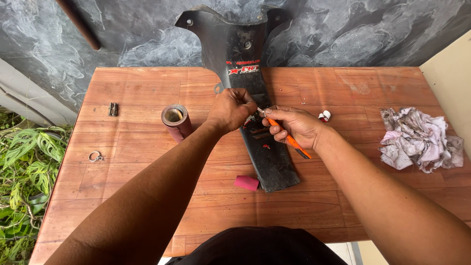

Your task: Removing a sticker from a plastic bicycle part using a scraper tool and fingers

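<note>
A single head-worn camera looks steeply down from the near edge of the reddish-brown wood-grain tabletop [147, 93]. It faces the far edge and the grey wall, close enough that both forearms fill the lower frame.

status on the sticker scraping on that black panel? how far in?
Done: hard to tell; no clearly stripped patch shows. In hand: right hand holds an orange craft knife, blade tip at the middle of the black plastic panel, while the left hand pinches something there. Left: the red sticker near the panel's top looks intact, and small red marks remain lower down. Sandpaper roll stands apart, untouched.
</note>
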